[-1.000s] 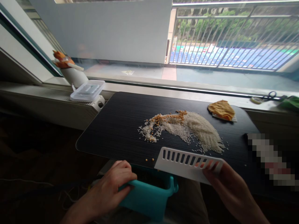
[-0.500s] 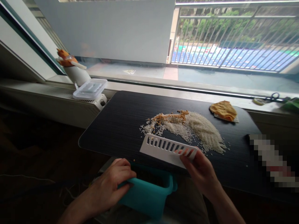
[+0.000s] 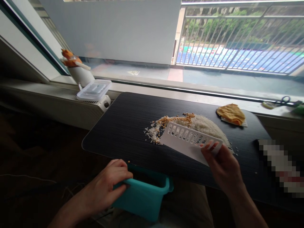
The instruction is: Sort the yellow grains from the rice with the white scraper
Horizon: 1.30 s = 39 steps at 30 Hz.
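My left hand (image 3: pixel 113 181) is closed over the near left rim of a teal plastic bin (image 3: pixel 139 200), which sits below the table's front edge; its inside is dark. In my right hand (image 3: pixel 224 166) is a white slotted plastic strip (image 3: pixel 181 144), pinched at its right end. The strip is tilted in front of a spread of white rice grains (image 3: pixel 210 126) and hides part of it. Round tan beans, probably soybeans (image 3: pixel 188 118), lie on the back and left of the rice. One stray bean (image 3: pixel 129 161) rests at the table's front edge.
The dark table (image 3: pixel 114 123) stands against a window sill. A folded yellow cloth (image 3: pixel 231 114) lies at its back right, and a blurred-out object (image 3: pixel 282 167) at its right. Scissors (image 3: pixel 285 100) are on the sill. A clear plastic box (image 3: pixel 95 89) sits on the radiator (image 3: pixel 92 109).
My right hand has moved the slotted strip right and farther away, over the near part of the rice. The bin and my left hand have shifted slightly left in view.
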Tool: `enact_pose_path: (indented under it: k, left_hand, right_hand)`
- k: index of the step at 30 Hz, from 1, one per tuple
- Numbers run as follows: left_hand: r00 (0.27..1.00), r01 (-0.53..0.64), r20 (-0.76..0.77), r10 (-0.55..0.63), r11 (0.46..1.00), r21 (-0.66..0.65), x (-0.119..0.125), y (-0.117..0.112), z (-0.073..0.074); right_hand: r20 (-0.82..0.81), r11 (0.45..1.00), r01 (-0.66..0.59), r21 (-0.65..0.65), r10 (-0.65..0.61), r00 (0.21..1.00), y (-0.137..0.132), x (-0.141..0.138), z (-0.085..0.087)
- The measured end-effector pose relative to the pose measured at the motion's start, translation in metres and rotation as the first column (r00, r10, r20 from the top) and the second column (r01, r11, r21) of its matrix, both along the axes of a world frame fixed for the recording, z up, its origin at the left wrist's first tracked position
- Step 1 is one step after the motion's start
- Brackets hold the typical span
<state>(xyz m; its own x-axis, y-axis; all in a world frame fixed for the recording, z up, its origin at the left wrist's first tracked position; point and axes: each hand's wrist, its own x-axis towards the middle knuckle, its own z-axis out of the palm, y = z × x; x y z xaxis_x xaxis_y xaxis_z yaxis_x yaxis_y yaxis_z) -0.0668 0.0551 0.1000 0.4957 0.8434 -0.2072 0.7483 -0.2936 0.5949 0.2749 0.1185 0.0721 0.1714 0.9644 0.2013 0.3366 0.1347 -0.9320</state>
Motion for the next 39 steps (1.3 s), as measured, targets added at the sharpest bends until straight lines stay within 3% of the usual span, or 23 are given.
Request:
enact_pose_path:
  k: [13, 19, 27, 32, 39]
  left_hand:
    - [1.000, 0.009, -0.005, -0.009, 1.000, 0.026, 0.000, 0.001, -0.003]
    - [1.000, 0.020, -0.012, -0.019, 0.998, 0.051, 0.000, 0.000, -0.005]
    - [1.000, 0.003, 0.019, -0.004, 0.999, 0.041, 0.002, -0.001, -0.006]
    - [0.999, -0.001, 0.043, 0.000, 0.999, 0.035, 0.004, 0.000, -0.006]
    - [1.000, -0.002, 0.025, 0.002, 1.000, 0.031, 0.005, -0.002, -0.004]
  right_hand:
    - [-0.032, 1.000, -0.012, -0.011, 0.012, 0.999, 0.000, -0.009, 0.000]
    - [-0.005, 0.994, -0.106, -0.009, 0.106, 0.994, 0.000, -0.013, 0.004]
    - [-0.004, 0.994, -0.054, -0.096, 0.054, 0.999, -0.032, 0.015, 0.007]
    - [0.012, 0.964, -0.185, -0.190, 0.191, 0.982, -0.050, 0.026, 0.003]
    - [-0.043, 1.000, 0.016, -0.019, -0.017, 0.999, -0.022, -0.013, 0.006]
